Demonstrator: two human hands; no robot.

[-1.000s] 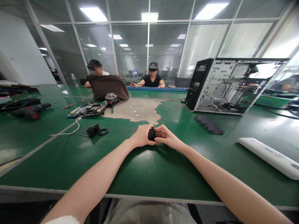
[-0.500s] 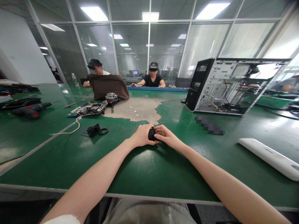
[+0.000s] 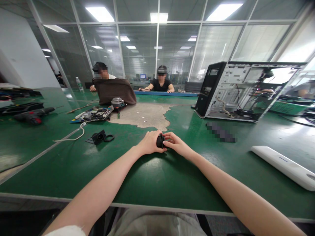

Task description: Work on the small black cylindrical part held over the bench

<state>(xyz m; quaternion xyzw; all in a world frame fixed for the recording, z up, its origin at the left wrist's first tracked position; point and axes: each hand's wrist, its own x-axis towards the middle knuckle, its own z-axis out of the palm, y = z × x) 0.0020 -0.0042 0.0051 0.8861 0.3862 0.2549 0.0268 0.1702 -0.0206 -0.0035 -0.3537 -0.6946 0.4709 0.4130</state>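
A small round black part [image 3: 160,141] is between my two hands, above the green table near the middle of the view. My left hand [image 3: 150,142] wraps round it from the left, thumb below and fingers on top. From the right, my right hand [image 3: 175,143] pinches the same part with thumb and fingertips. Left of the hands lie a black bracket-like piece [image 3: 98,137] and a black ring [image 3: 109,138], side by side on the table.
An open computer case [image 3: 214,90] stands at the right, with a white bar-shaped device [image 3: 283,164] nearer me. Circuit boards [image 3: 93,114] and a drill [image 3: 34,116] lie left. Two people sit across the table [image 3: 147,183].
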